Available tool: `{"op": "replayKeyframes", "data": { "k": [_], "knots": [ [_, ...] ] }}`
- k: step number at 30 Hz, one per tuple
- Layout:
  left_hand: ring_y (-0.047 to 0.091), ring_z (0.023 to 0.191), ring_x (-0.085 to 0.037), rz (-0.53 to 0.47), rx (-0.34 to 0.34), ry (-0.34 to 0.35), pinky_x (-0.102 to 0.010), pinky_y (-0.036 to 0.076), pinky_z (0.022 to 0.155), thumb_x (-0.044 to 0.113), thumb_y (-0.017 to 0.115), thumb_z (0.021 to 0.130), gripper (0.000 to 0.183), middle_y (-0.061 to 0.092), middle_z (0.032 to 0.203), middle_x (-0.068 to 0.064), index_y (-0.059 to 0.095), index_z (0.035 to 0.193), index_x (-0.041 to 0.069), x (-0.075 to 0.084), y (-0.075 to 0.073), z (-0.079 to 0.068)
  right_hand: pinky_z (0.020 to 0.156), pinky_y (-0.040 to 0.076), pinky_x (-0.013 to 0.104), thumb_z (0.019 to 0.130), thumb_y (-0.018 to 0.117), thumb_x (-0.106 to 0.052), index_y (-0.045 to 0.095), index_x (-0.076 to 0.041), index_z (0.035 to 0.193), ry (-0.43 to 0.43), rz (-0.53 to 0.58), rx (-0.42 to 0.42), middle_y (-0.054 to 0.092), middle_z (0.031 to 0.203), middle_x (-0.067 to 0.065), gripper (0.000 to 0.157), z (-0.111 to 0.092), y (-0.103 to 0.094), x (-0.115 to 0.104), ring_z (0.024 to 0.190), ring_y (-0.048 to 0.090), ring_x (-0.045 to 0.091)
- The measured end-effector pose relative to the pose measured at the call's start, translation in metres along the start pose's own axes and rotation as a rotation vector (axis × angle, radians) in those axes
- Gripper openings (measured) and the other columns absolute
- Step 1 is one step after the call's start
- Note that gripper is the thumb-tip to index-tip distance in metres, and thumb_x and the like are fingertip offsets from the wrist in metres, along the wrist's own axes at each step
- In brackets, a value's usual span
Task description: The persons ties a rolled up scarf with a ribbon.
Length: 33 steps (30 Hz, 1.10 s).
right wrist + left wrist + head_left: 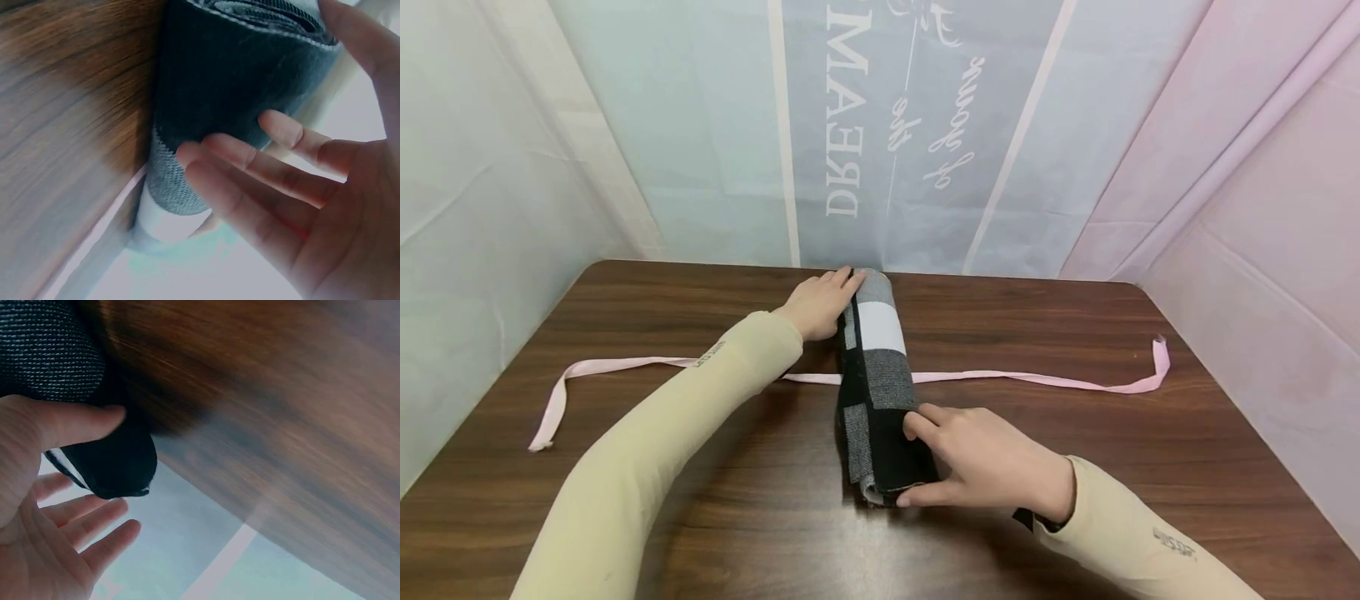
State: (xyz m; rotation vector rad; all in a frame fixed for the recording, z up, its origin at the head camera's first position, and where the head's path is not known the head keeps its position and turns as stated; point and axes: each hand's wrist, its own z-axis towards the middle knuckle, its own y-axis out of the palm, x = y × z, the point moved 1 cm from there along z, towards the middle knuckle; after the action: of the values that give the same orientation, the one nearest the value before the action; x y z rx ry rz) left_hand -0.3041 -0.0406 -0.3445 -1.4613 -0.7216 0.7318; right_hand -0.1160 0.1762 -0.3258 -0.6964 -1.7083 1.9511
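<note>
A rolled checked cloth in black, grey and white lies lengthwise on the table, pointing away from me. My left hand holds its far end; in the left wrist view the thumb lies along the black edge, with fingers on the other side. At the near end my right hand grips the roll, thumb at the end corner and fingers on the side. The right wrist view shows the coiled layers in the roll's end. Beneath the roll, crosswise, runs a pale pink ribbon.
The ribbon's ends lie bent on the dark wood table, far out to either side. A pale printed curtain hangs along the table's back edge, with more fabric at both sides.
</note>
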Motion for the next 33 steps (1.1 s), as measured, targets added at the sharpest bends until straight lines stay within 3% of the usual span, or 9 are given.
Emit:
{"op": "replayKeyframes", "data": {
  "k": [4,7,14,24,33],
  "knots": [
    [0.044,0.130,-0.035,-0.013,0.049,-0.021,-0.045,0.039,0.105,0.009,0.048,0.094,0.065,0.040,0.145,-0.022,0.018,0.151,0.000,-0.003,-0.002,-0.013,0.052,0.039,0.017,0.086,0.054,-0.065,0.058,-0.018,0.101,0.043,0.104,-0.030,0.053,0.085,-0.010,0.050,-0.006,0.000,0.010,0.053,0.038,-0.002],
    [0.050,0.123,-0.036,-0.019,0.075,-0.036,-0.046,0.042,0.102,0.011,0.052,0.092,0.066,0.046,0.138,-0.022,0.023,0.149,-0.002,-0.003,-0.002,-0.025,0.057,0.043,0.020,0.089,0.052,-0.062,0.059,-0.018,0.102,0.079,0.128,-0.048,0.057,0.089,-0.010,0.046,-0.009,0.001,0.019,0.059,0.044,-0.002],
    [0.058,0.104,-0.036,-0.020,0.113,-0.050,-0.047,0.050,0.085,0.016,0.061,0.090,0.050,0.056,0.117,-0.021,0.046,0.133,-0.003,-0.007,-0.001,-0.055,0.053,0.039,0.020,0.091,0.062,-0.042,0.056,-0.016,0.089,0.132,0.056,-0.025,0.052,0.079,-0.008,0.027,-0.014,0.007,0.041,0.058,0.041,0.000],
    [0.060,0.091,-0.034,-0.042,0.054,-0.117,-0.044,0.053,0.069,0.020,0.062,0.091,0.041,0.058,0.105,-0.019,0.056,0.123,-0.006,-0.026,-0.002,-0.098,0.053,0.037,0.021,0.089,0.067,-0.027,0.055,-0.013,0.088,0.194,-0.009,-0.025,0.052,0.077,-0.006,0.019,-0.020,0.013,0.072,0.057,0.041,0.001],
    [0.059,0.079,-0.029,-0.075,0.069,-0.138,-0.039,0.051,0.058,0.019,0.065,0.089,0.033,0.058,0.093,-0.014,0.062,0.112,-0.004,-0.040,-0.001,-0.131,0.052,0.038,0.023,0.088,0.068,-0.023,0.057,-0.010,0.090,0.254,-0.003,-0.013,0.053,0.073,-0.005,0.018,-0.026,0.013,0.092,0.056,0.042,0.002]
  ]
}}
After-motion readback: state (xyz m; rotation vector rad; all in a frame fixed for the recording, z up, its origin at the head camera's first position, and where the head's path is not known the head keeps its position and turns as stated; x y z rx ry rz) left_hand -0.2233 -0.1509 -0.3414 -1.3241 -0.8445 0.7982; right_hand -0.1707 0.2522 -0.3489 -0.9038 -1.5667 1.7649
